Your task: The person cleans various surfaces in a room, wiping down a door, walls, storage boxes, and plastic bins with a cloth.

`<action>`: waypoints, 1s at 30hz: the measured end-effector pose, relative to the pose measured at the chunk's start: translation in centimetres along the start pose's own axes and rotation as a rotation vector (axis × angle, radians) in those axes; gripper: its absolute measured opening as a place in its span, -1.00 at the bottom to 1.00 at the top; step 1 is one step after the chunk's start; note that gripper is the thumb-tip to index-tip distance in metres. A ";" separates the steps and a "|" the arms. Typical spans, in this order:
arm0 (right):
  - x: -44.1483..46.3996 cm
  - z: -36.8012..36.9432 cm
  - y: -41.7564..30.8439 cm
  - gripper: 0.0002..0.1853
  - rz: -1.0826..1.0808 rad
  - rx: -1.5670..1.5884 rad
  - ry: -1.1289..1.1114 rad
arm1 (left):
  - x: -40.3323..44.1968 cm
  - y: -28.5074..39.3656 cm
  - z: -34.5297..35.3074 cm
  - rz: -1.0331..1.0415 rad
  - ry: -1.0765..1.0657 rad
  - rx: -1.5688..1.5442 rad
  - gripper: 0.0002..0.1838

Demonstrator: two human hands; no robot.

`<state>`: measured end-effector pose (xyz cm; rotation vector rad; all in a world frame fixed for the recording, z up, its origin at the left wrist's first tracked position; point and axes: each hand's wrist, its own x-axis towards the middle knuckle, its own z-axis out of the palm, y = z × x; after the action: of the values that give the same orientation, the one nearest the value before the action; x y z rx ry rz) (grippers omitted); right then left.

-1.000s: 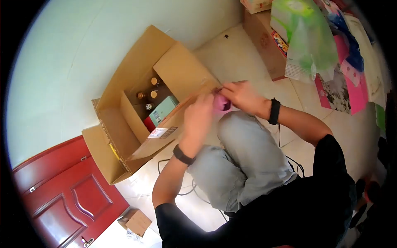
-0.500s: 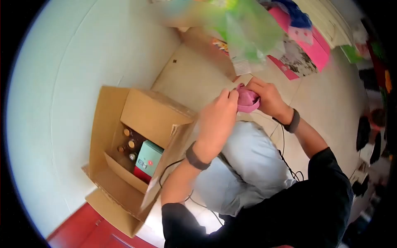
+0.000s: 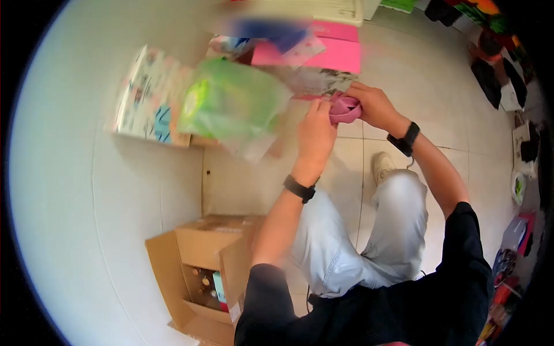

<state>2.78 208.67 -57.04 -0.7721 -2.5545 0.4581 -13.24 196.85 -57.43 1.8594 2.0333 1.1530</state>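
Inspector: State the position of the hands.
Recorder: Both are clamped on one pink bundle (image 3: pixel 345 111), close together with the bundle between them. The left hand (image 3: pixel 316 138) grips its left end, the right hand (image 3: pixel 378 106) its right.

Inspector: Where is the bundle?
Recorder: Upper centre of the frame, slightly right of the middle, held up above the tiled floor (image 3: pixel 444 184). Its top shows folds and a dark gap. I cannot tell the material.

Inspector: What is noted on the wrists?
Recorder: A black band (image 3: pixel 300 189) on the left and a dark strap (image 3: pixel 407 139) on the right.

Inspector: Lower left of the frame?
Recorder: A cardboard box (image 3: pixel 202 239) with its flaps spread stands near the wall (image 3: pixel 121 196). Inside are several capped bottles (image 3: pixel 205 281), with a teal carton (image 3: pixel 218 286) beside them.

Inspector: Upper left and top?
Recorder: A green plastic bag (image 3: pixel 231 101), blurred, lies left of the left hand. A patterned box (image 3: pixel 144 95) is at its left, by the wall. A bright pink box (image 3: pixel 337 49) is beyond the hands.

Inspector: Anything below the right hand?
Recorder: One pale shoe (image 3: pixel 382 166) on the floor, near the right knee.
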 end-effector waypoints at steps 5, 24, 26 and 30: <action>2.7 0.2 7.1 -0.64 -0.012 -0.013 0.043 | 5.7 -1.2 5.1 -0.012 0.026 -0.043 -0.77; 8.9 0.8 23.1 -0.79 0.042 0.114 -0.001 | 18.6 -4.0 20.1 -0.277 -0.129 0.206 -0.80; 7.8 1.1 23.8 -0.77 0.103 0.053 -0.130 | 19.0 -3.1 20.1 -0.249 -0.217 0.271 -0.82; 7.9 0.9 23.2 -0.76 0.081 0.125 -0.175 | 19.8 -2.5 17.6 -0.215 -0.405 0.382 -0.81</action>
<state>6.68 231.46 -65.21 -0.8245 -2.6305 0.7334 -9.23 222.38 -63.79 1.7770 2.2374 0.3145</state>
